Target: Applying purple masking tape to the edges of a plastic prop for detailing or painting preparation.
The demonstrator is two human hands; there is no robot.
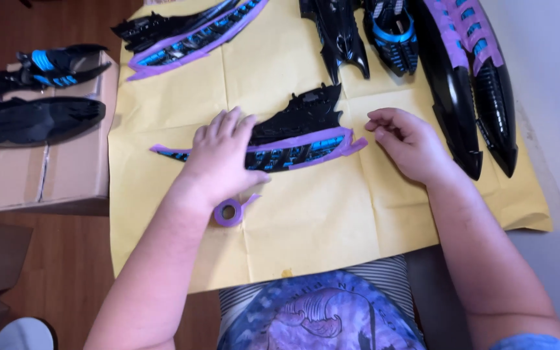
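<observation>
Paper, a yellow-tan sheet (306, 220) creased into squares, covers the work surface in the middle of the view, with dark wooden floor (66, 259) showing to the left and a pale wall (552, 58) rising on the right. On the sheet lies a black winged model part (293, 133), glossy, with blue panels along its lower edge and purple masking tape edging it. The left hand (218, 159) rests flat on the part's left half, fingers spread and pressing down, gripping nothing. The right hand (406, 142) sits just beside the part's right tip, fingers loosely curled; whether the fingertips pinch the tape end there is hard to tell. The two hands are apart, one at each end of the part. A small roll of purple tape (229, 212) lies on the paper near the left wrist. More black, blue and purple pieces (461, 71) lie along the far edge of the sheet. To the left, a cardboard box (53, 175) stands on the floor with further black pieces (34, 120) on top.
</observation>
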